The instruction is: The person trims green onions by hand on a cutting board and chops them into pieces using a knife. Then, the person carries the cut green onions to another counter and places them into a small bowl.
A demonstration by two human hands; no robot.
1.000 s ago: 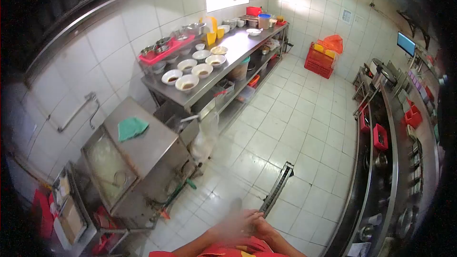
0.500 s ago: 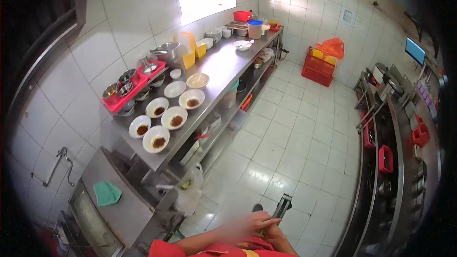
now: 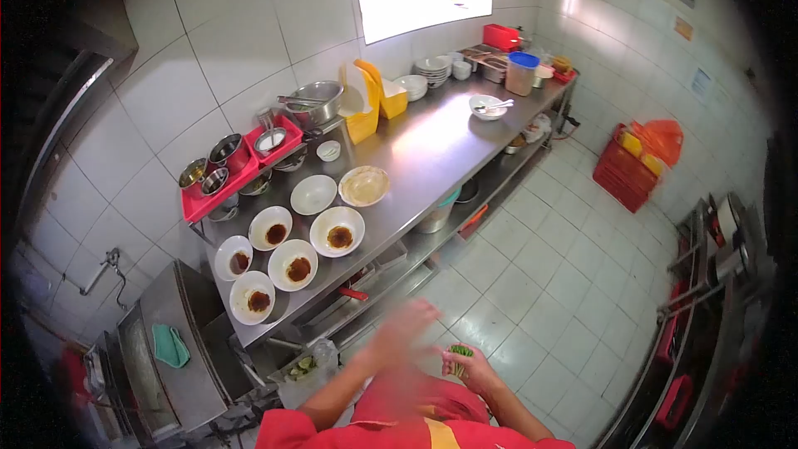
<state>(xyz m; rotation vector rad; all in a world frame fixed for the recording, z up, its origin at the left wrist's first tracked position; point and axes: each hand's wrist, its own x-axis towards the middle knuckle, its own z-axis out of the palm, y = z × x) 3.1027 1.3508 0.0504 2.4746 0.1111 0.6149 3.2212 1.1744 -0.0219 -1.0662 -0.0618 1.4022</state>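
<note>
My right hand [image 3: 475,369] is closed around a small bunch of green vegetable stalks [image 3: 460,359], held low in front of my body. Motion smears my left hand [image 3: 401,334], raised to the left of the bunch, so its fingers are hard to read. Nearest to that hand is the front edge of the steel table [image 3: 416,154]. Several white bowls with dark brown sauce at the bottom, one of them a bowl [image 3: 293,266] near the edge, stand on its near end. Behind them are a plain white bowl [image 3: 313,194] and a bowl with a beige coating [image 3: 364,186].
A red tray [image 3: 218,196] with metal containers runs along the wall side. Further back are a steel pot [image 3: 316,105], yellow holders [image 3: 363,108] and a blue-lidded tub [image 3: 522,75]. A red crate [image 3: 622,170] stands on the floor; a green cloth [image 3: 171,345] lies at lower left.
My hands, together before, are now apart: the left has lifted up and leftward. The green bunch now shows in my right hand. The view has turned, shifting the far table end rightward.
</note>
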